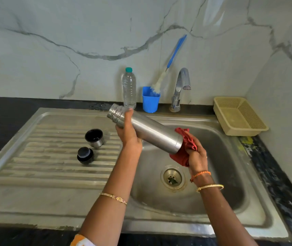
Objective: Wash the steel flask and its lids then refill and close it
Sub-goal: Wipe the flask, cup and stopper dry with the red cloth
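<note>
Steel flask was held tilted over the sink basin, open threaded mouth up-left, base down-right. Left hand was wrapped round the flask just below the neck, fingers curled on it. Right hand gripped a red cloth bunched against and under the flask's base; cloth touched the base, fingers clamped on the cloth, not directly on the steel as far as visible. Both lids were off & sat on the ribbed drainboard left of the basin: steel cup lid mouth-up w/ dark inside, black stopper just in front of it, the two near but apart. Drain sat below the right hand. At the back along the wall: clear water bottle w/ teal cap, upright, next to a blue cup holding a blue-handled bottle brush leaning on the wall. Tap was right of the cup; couldn't tell any water running. Beige basket sat on the counter at the basin's right-back corner. Bangles were on both wrists.
</note>
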The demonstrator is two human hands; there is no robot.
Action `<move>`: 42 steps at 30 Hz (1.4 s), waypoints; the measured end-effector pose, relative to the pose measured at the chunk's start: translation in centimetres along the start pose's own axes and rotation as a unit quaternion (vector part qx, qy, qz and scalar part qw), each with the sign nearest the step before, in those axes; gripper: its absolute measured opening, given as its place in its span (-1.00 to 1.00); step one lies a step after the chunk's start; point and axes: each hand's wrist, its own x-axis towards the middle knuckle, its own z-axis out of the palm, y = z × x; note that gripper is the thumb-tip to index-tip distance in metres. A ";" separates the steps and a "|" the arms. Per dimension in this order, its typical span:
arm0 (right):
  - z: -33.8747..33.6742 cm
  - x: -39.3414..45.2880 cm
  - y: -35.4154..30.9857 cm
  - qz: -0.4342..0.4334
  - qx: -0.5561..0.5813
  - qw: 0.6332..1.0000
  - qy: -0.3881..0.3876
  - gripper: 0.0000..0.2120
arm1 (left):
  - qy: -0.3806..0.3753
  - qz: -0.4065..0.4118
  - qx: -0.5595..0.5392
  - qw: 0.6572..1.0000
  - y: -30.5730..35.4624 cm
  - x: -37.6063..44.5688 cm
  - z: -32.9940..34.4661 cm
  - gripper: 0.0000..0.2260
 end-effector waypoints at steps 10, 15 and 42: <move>7.1 -4.1 -1.1 0.026 -0.043 0.998 0.026 -0.61 | -0.102 0.216 0.282 0.929 7.6 -2.0 -3.1 -0.66; 12.2 -5.1 -0.8 0.073 0.006 0.997 0.027 -0.61 | -0.088 0.298 0.378 0.872 13.9 -0.5 -5.3 -0.61; 22.4 -7.4 2.8 0.116 0.056 0.987 0.099 -0.74 | -0.070 0.319 0.472 0.819 21.7 13.4 -16.4 -0.49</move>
